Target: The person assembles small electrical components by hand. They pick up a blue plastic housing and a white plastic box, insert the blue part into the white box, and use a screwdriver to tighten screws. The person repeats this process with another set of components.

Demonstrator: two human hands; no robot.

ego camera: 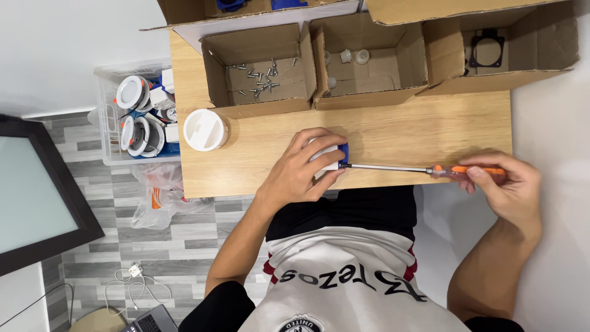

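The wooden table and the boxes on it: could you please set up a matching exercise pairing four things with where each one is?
Things:
1. screwdriver
2. loose screws
3. round white part
4. black frame

Places:
A. in the right-hand cardboard box
B. standing on the wooden table, left of the hands
C. in the right hand, its tip at the small white and blue piece under the left hand
D. scattered in the left-hand cardboard box

Pairs: 1-C, 2-D, 3-B, 4-A
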